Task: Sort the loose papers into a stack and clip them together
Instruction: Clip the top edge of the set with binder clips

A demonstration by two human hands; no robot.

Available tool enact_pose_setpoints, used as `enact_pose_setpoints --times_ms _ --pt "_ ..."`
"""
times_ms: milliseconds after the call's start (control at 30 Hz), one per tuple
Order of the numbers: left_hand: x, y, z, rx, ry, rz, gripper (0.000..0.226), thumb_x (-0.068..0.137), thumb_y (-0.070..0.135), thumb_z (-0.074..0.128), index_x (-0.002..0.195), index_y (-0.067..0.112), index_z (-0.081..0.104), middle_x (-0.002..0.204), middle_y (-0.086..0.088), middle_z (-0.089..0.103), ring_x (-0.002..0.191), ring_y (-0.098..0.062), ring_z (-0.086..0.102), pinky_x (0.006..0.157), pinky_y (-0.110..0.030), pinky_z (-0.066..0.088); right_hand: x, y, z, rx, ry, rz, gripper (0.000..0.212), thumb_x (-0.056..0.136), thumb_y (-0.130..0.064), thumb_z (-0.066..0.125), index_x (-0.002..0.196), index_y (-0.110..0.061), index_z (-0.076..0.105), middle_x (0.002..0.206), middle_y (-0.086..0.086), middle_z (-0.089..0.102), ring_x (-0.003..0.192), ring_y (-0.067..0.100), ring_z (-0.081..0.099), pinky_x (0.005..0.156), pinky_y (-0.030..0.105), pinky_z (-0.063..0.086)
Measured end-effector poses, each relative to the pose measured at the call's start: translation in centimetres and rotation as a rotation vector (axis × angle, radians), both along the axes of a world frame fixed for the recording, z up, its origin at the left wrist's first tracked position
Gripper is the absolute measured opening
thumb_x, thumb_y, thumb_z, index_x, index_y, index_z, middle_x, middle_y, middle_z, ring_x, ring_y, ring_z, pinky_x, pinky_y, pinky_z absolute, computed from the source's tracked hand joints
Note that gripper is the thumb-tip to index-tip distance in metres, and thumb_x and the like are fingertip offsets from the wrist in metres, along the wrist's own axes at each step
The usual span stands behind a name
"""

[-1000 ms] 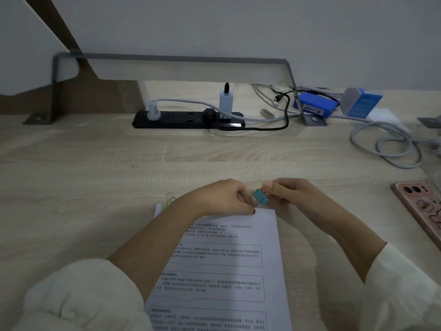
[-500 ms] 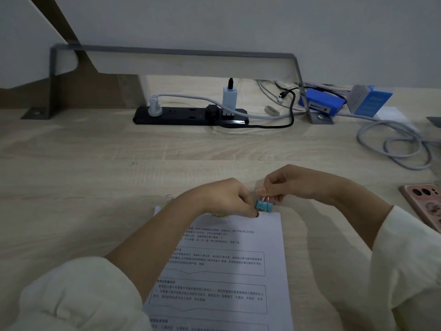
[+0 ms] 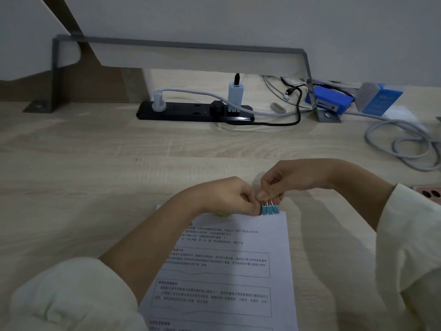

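A stack of printed white papers (image 3: pixel 229 266) lies on the wooden desk in front of me. A small teal binder clip (image 3: pixel 270 209) sits on the top edge of the stack, near its right corner. My right hand (image 3: pixel 284 182) pinches the clip's wire handles from above. My left hand (image 3: pixel 229 197) has its fingers curled at the papers' top edge, right beside the clip's left side. Both forearms wear cream sleeves.
A black power strip (image 3: pixel 195 111) with plugs lies at the back under a grey metal bracket (image 3: pixel 181 44). Blue boxes (image 3: pixel 329 102) and coiled grey cable (image 3: pixel 403 144) sit at the back right. A pink phone (image 3: pixel 429 194) lies at the right edge.
My right hand brought the teal clip down from in front of my fingers onto the top edge of the stack. My left hand stayed at the papers' top edge.
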State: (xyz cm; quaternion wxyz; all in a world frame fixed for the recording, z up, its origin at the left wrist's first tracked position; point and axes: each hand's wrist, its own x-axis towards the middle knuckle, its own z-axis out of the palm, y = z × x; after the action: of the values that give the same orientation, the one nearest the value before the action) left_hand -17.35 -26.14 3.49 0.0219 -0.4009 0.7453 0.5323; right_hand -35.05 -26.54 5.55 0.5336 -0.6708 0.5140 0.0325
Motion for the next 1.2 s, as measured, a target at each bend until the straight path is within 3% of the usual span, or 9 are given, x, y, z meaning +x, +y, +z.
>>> enact_pose_setpoints --times_ms 167,300,400,633,700,800,900,1100,1200 --pt "0.4 0.1 -0.1 0.005 0.021 0.002 0.007 0.086 0.020 0.062 0.088 0.014 0.064 0.067 0.009 0.049 0.047 0.006 0.044 0.046 -0.005 0.032 0.6 -0.3 0.0 0.053 0.021 0.060 0.022 0.085 -0.029 0.061 0.067 -0.017 0.064 0.063 -0.010 0.061 0.064 0.001 0.056 0.064 0.009 0.045" --pt "0.8 0.0 -0.2 0.000 0.013 0.017 0.010 0.086 0.023 0.062 0.090 0.014 0.066 0.069 0.010 0.053 0.054 0.003 0.046 0.051 -0.009 0.035 0.3 -0.3 -0.1 0.064 0.017 0.048 0.020 0.087 -0.030 0.058 0.075 -0.016 0.067 0.069 -0.007 0.062 0.068 0.001 0.057 0.068 0.011 0.046" --pt "1.1 0.0 -0.4 0.008 0.023 0.028 0.006 0.086 0.025 0.062 0.087 0.021 0.066 0.084 0.008 0.062 0.079 -0.008 0.058 0.071 -0.024 0.046 -0.2 0.1 -0.4 0.090 -0.029 0.003 0.022 0.087 -0.028 0.057 0.071 -0.017 0.065 0.067 -0.007 0.062 0.066 0.000 0.057 0.066 0.010 0.046" --pt "1.3 0.0 -0.5 -0.005 0.021 0.023 0.005 0.087 0.026 0.061 0.086 0.023 0.064 0.081 0.013 0.060 0.069 -0.001 0.052 0.060 -0.015 0.038 -0.6 0.9 -1.0 0.121 -0.070 -0.054 0.027 0.086 -0.030 0.056 0.062 -0.025 0.067 0.069 -0.010 0.066 0.070 0.002 0.059 0.068 0.013 0.047" --pt "1.4 0.0 -0.6 -0.012 0.013 0.032 0.009 0.087 0.027 0.060 0.091 0.020 0.065 0.081 0.013 0.060 0.066 -0.001 0.051 0.058 -0.015 0.037 -0.4 1.5 -0.8 0.091 -0.064 -0.105 0.024 0.084 -0.036 0.055 0.071 -0.023 0.071 0.078 -0.003 0.070 0.075 0.006 0.063 0.070 0.015 0.050" --pt "1.7 -0.1 -0.5 -0.024 0.010 0.046 0.012 0.087 0.027 0.059 0.094 0.020 0.066 0.081 0.014 0.059 0.063 0.000 0.050 0.055 -0.012 0.036 -0.5 3.0 -0.9 0.016 -0.083 -0.260 0.051 0.079 -0.050 0.049 0.103 -0.009 0.066 0.096 0.009 0.072 0.082 0.016 0.067 0.074 0.021 0.055" --pt "2.3 -0.3 -0.1 -0.059 0.023 0.070 0.007 0.088 0.027 0.058 0.088 0.024 0.064 0.086 0.013 0.062 0.074 0.001 0.056 0.065 -0.012 0.040 -0.4 6.5 -1.1 -0.013 -0.181 -0.420 0.052 0.080 -0.054 0.045 0.109 -0.016 0.064 0.097 0.009 0.073 0.084 0.020 0.070 0.077 0.029 0.057" --pt "3.9 -0.8 1.7 -0.250 0.126 0.273 0.006 0.089 0.025 0.057 0.085 0.026 0.063 0.100 0.004 0.067 0.096 -0.011 0.061 0.077 -0.018 0.044 3.0 15.8 -2.8 0.215 -0.511 -0.656 0.029 0.091 -0.023 0.054 0.119 -0.030 0.053 0.108 -0.002 0.072 0.097 0.016 0.069 0.078 0.028 0.057" --pt "4.5 -0.4 2.2 -0.423 0.138 0.382 0.011 0.091 0.019 0.053 0.093 0.025 0.062 0.105 0.008 0.063 0.104 -0.010 0.056 0.080 -0.018 0.041 4.8 17.9 -4.2 0.055 -0.532 -0.782 0.038 0.083 -0.019 0.058 0.120 -0.029 0.055 0.109 0.000 0.072 0.099 0.021 0.069 0.087 0.041 0.054"
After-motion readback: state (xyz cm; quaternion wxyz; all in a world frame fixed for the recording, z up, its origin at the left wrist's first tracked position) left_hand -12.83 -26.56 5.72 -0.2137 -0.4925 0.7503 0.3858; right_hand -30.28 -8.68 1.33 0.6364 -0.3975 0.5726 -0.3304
